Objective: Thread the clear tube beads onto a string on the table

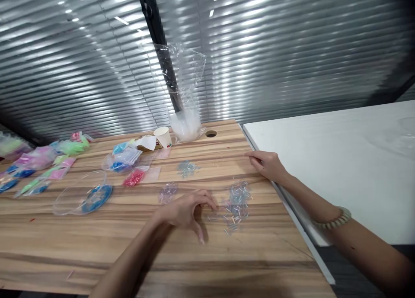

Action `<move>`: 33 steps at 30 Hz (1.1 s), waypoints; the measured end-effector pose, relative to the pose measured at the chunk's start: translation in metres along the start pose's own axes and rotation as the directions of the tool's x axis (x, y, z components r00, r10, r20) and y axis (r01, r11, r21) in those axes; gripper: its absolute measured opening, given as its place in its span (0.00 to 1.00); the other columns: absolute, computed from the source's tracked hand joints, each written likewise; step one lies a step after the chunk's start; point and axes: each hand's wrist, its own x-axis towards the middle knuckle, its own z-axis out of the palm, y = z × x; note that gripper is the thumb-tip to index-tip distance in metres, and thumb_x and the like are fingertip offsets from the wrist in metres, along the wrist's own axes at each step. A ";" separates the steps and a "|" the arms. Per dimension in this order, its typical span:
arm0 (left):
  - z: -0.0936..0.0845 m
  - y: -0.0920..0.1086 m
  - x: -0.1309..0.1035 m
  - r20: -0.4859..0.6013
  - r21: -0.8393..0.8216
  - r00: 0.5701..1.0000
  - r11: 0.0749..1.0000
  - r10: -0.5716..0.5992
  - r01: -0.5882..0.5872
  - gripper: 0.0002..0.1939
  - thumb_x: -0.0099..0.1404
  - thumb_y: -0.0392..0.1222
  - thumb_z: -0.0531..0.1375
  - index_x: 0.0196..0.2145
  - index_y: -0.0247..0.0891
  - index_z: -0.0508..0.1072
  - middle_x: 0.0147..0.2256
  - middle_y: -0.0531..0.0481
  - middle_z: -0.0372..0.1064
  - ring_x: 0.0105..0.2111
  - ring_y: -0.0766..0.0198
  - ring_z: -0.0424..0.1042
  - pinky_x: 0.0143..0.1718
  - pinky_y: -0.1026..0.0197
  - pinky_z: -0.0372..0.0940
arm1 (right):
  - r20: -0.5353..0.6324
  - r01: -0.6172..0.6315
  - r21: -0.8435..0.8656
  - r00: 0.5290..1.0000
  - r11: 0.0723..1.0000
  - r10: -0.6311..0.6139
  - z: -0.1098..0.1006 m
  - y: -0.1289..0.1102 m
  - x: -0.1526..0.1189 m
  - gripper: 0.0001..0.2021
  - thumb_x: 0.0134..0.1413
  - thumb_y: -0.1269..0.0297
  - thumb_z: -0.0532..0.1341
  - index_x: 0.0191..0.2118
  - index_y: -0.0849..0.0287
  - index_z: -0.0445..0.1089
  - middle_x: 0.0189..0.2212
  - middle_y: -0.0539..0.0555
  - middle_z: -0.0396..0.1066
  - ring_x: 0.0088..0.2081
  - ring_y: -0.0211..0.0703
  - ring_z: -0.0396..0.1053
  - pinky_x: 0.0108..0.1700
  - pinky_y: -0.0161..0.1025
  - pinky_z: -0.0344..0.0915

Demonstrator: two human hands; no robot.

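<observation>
My left hand arches over the wooden table, thumb and fingers parted, fingertips just beside a loose pile of mixed beads. Whether my right hand, beyond the pile near the table's edge, pinches anything, I cannot tell. A purple heap lies just behind my left hand, a bluish heap farther off. A clear tray holds something blue.
</observation>
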 end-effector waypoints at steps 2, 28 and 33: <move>0.003 -0.002 0.002 -0.021 0.005 1.000 1.000 -0.011 0.011 0.31 0.41 0.55 0.72 0.39 0.37 0.71 0.40 0.48 0.67 0.39 0.59 0.65 0.40 0.61 0.60 | -0.001 0.003 -0.007 1.000 1.000 -0.003 0.000 0.000 0.000 0.12 0.54 0.71 0.52 0.36 0.58 0.73 0.33 0.52 0.76 0.27 0.39 0.72 0.33 0.35 0.69; 0.001 -0.008 0.000 -0.039 -0.147 0.998 0.988 -0.052 0.046 0.16 0.54 0.50 0.68 0.33 0.33 0.76 0.33 0.47 0.70 0.31 0.64 0.69 0.30 0.65 0.63 | 0.057 -0.062 0.012 0.996 0.998 0.061 -0.004 -0.005 -0.004 0.14 0.53 0.71 0.51 0.36 0.58 0.74 0.26 0.50 0.75 0.22 0.36 0.68 0.29 0.34 0.65; 0.000 -0.002 0.002 -0.006 -0.139 0.999 0.989 -0.044 0.042 0.13 0.55 0.48 0.67 0.32 0.34 0.78 0.32 0.46 0.70 0.32 0.63 0.69 0.31 0.65 0.64 | 0.073 -0.047 0.001 0.996 0.999 0.047 -0.002 -0.002 -0.003 0.14 0.53 0.69 0.51 0.36 0.57 0.74 0.28 0.50 0.76 0.22 0.37 0.68 0.30 0.35 0.66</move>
